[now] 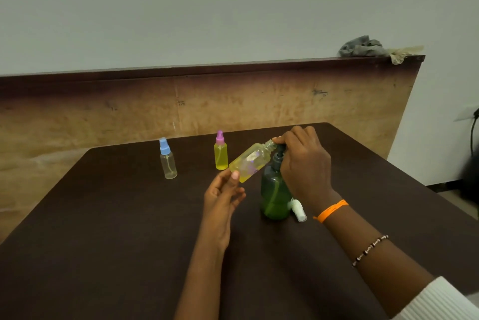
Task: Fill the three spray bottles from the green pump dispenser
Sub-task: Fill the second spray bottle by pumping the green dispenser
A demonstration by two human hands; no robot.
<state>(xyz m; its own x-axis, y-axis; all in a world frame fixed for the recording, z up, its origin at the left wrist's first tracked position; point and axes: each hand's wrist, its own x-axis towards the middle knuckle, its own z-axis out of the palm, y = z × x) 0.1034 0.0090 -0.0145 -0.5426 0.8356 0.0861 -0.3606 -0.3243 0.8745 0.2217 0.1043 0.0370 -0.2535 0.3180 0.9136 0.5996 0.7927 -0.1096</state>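
My left hand [224, 194] holds an uncapped spray bottle [250, 161] by its base, tilted with its open neck up against the spout of the green pump dispenser [274, 195]. The bottle is partly filled with yellow liquid. My right hand [303, 161] rests on the dispenser's dark pump head, fingers curled over it. A white spray cap [298, 209] lies on the table right of the dispenser. A pink-capped bottle [220, 151] full of yellow liquid stands behind. A blue-capped bottle [167, 159] that looks nearly empty stands further left.
The dark brown table [103, 216] runs to a wooden back panel [181, 102]. A grey cloth [363, 47] lies on the panel's top edge at the right. A black cable [474, 133] hangs by the right wall.
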